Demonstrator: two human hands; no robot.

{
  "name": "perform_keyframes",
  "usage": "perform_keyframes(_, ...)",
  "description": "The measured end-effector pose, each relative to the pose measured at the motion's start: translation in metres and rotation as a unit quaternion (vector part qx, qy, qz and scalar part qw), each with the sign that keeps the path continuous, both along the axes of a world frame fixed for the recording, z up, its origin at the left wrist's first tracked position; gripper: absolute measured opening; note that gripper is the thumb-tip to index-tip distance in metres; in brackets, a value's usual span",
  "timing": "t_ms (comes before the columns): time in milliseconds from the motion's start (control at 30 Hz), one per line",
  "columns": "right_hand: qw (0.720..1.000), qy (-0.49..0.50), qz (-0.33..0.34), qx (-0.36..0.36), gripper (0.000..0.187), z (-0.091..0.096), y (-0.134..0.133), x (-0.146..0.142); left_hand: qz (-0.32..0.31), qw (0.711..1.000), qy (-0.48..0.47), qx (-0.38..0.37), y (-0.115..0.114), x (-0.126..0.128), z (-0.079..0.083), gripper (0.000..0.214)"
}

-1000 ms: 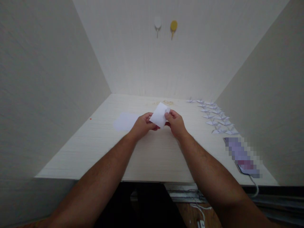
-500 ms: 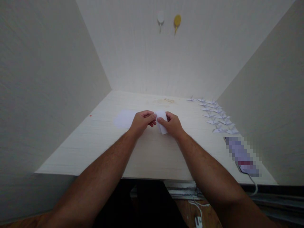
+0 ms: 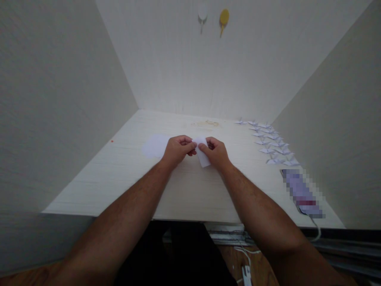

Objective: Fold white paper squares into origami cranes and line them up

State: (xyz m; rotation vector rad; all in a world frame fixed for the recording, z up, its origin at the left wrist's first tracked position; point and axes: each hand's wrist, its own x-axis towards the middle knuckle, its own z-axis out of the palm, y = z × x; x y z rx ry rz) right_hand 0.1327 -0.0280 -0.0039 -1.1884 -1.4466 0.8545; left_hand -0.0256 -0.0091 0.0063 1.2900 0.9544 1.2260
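Between my hands, above the middle of the white table point(image 3: 196, 198), is a folded piece of white paper point(image 3: 203, 159). My left hand point(image 3: 179, 149) pinches its upper left edge between thumb and fingers. On the other side my right hand point(image 3: 216, 151) grips it, thumb lying across the front face and fingers behind, mostly hidden. To the left of my left hand lie white paper sheets point(image 3: 154, 146), partly covered by that hand. Several folded paper cranes point(image 3: 269, 139) stand in rows at the far right of the table.
A phone point(image 3: 300, 192), blurred out, lies at the right with a white cable point(image 3: 318, 230) running over the front edge. Walls enclose the table at back, left and right. A white hook point(image 3: 203, 14) and a yellow hook point(image 3: 224, 18) hang on the back wall.
The folded paper has turned slightly in my hands, and its lower end sits a little differently. Both hands keep their hold. The whole view has shifted slightly.
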Motion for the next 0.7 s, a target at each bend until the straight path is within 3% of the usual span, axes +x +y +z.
perform_keyframes(700,1.0,-0.001,-0.005,-0.005,0.022,0.0038,-0.0017,-0.0021,-0.002,1.0,0.012,0.009,0.0007,-0.0011,-0.0008,0.019)
